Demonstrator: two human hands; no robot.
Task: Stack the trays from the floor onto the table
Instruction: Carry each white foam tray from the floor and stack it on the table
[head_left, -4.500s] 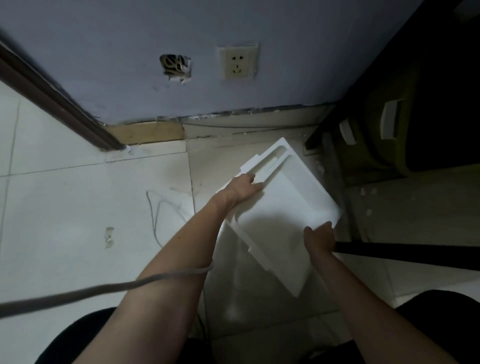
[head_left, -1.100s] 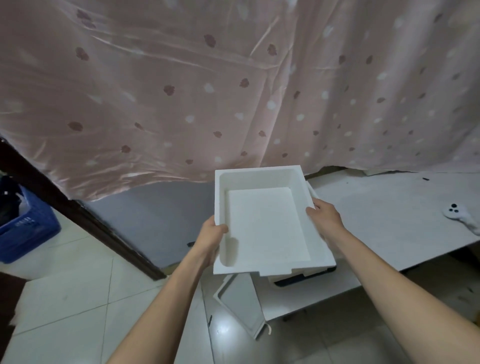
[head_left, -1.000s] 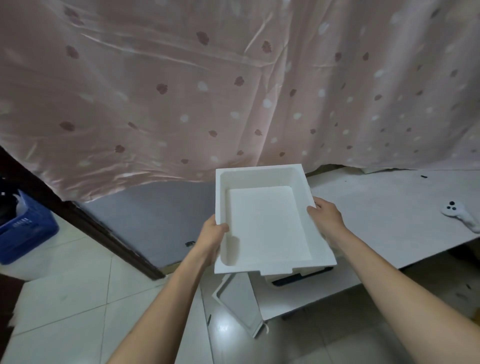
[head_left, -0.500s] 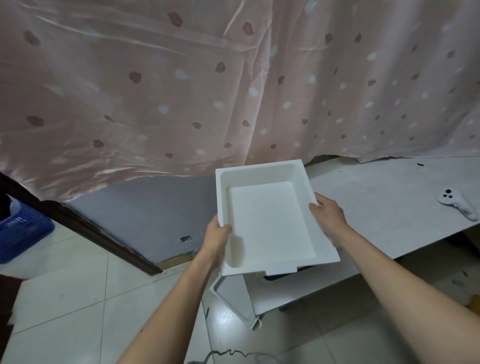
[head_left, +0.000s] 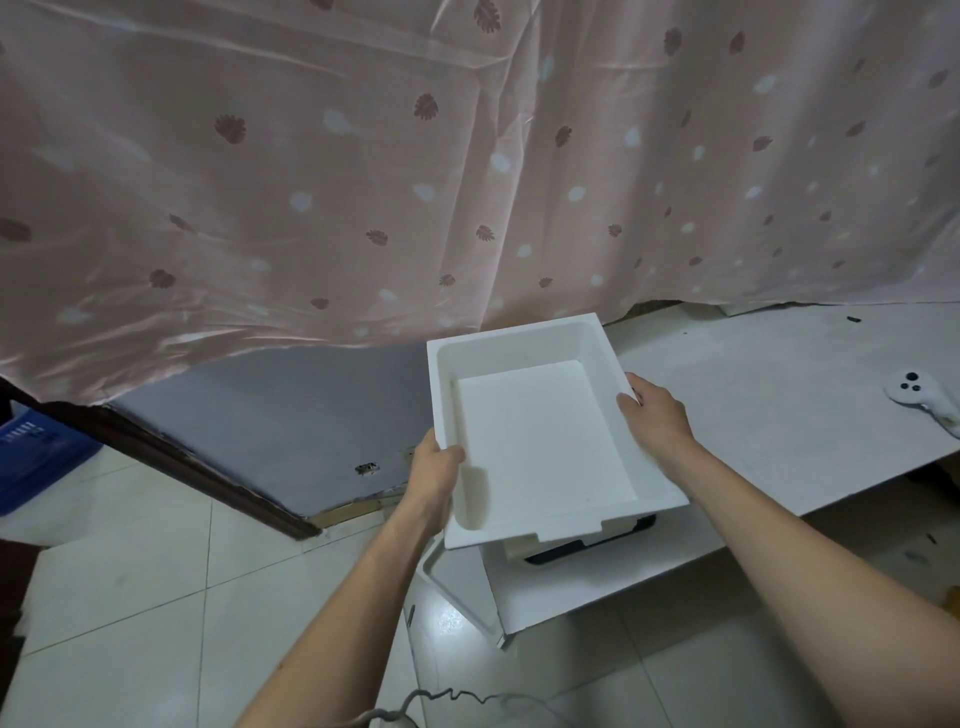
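Note:
I hold a white foam tray (head_left: 540, 441), open side up, over the left end of the white table (head_left: 769, 415). My left hand (head_left: 434, 475) grips its left rim and my right hand (head_left: 657, 413) grips its right rim. Under the held tray, on the table, sits another object with a dark edge (head_left: 587, 545), mostly hidden. A further white tray (head_left: 457, 582) leans on the floor against the table's left end.
A white controller (head_left: 919, 392) lies at the table's right. A pink patterned curtain (head_left: 467, 156) hangs behind. A blue crate (head_left: 36, 452) stands on the tiled floor at left, and a cable (head_left: 441, 699) runs along the bottom edge.
I lifted the tray from the floor by the wall up to table height. In the last second it has sunk slightly lower over the table's left end.

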